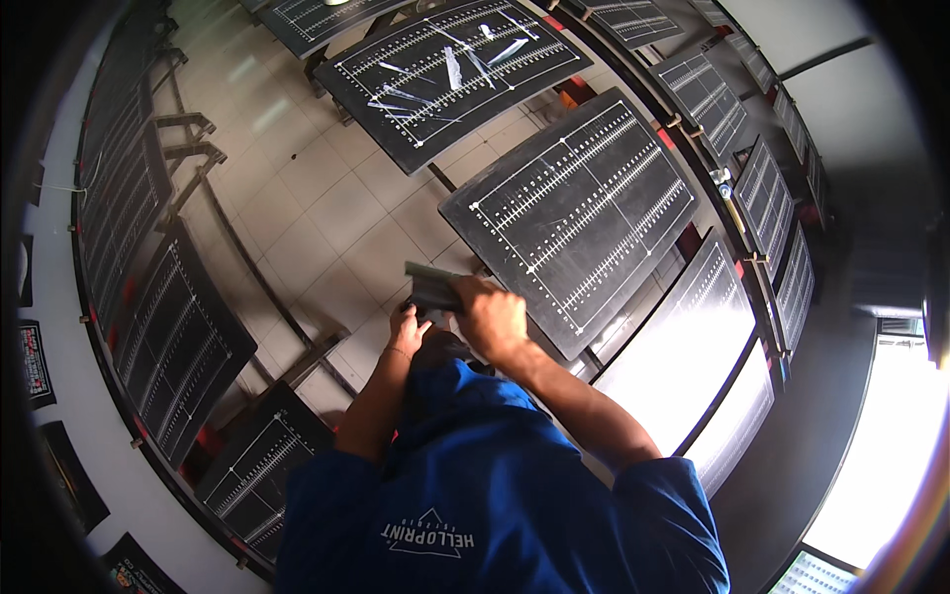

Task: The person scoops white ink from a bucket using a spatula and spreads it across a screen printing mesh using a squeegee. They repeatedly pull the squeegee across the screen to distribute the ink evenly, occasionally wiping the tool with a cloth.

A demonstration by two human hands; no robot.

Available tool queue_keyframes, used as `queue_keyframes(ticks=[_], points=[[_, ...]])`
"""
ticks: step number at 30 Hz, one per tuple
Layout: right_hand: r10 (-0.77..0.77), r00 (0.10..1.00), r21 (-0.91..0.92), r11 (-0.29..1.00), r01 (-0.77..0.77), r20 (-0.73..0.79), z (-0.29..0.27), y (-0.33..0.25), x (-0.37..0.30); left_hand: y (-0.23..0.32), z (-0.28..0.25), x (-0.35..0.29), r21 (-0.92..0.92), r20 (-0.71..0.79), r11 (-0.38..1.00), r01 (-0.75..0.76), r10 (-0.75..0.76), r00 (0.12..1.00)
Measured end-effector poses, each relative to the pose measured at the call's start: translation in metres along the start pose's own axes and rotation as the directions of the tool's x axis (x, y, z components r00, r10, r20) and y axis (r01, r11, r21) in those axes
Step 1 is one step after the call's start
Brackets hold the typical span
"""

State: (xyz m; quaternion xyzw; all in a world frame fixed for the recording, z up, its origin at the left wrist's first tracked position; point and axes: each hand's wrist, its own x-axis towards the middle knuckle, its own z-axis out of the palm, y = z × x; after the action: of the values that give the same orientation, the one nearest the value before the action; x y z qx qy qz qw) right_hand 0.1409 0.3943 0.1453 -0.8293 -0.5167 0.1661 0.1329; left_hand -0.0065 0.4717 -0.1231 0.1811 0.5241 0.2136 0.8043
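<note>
In front of my waist, my right hand [492,317] is closed around a flat grey tool with a pale greenish long edge, which looks like a squeegee [433,287]. The tool is held tilted above the floor, beside the near-left edge of a black board [584,223] with white ruled scales. Just below the tool is my left hand [404,332], its fingers curled and its thumb pointing right. A small dark shape shows at those fingertips; whether it is part of the tool or a separate thing, I cannot tell.
Farther off, another black board [450,74] carries whitish scraps and strips. More marked boards stand on a long rail at the right and along the left [178,346]. A glossy board [683,356] reflects light at my right. A metal frame bar [247,257] crosses the tiled floor [341,213].
</note>
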Motion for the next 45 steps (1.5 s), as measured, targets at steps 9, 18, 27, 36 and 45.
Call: queue_keyframes(ticks=[9, 18, 27, 36, 45], points=[[0.342, 0.849, -0.066, 0.914, -0.4, -0.403, -0.078, 0.144, 0.053, 0.003, -0.017, 0.005, 0.044, 0.07, 0.997, 0.061, -0.064, 0.996], [0.281, 0.936, -0.254, 0.909, -0.33, -0.21, -0.015, 0.121, 0.019, -0.024, 0.065, -0.001, 0.111, 0.408, 0.991, 0.078, -0.117, 0.906], [0.218, 0.974, -0.022, 0.975, -0.22, -0.068, -0.005, 0.044, -0.093, -0.014, 0.031, -0.019, 0.153, 0.21, 0.975, 0.164, -0.194, 0.958], [0.347, 0.87, -0.077, 0.915, -0.396, -0.349, -0.079, 0.173, -0.005, 0.007, 0.015, -0.023, 0.121, 0.212, 0.987, 0.105, -0.129, 0.969], [0.166, 0.921, -0.178, 0.954, -0.241, -0.353, -0.11, 0.225, 0.139, 0.036, 0.023, -0.01, 0.17, 0.196, 0.968, 0.185, -0.217, 0.956]])
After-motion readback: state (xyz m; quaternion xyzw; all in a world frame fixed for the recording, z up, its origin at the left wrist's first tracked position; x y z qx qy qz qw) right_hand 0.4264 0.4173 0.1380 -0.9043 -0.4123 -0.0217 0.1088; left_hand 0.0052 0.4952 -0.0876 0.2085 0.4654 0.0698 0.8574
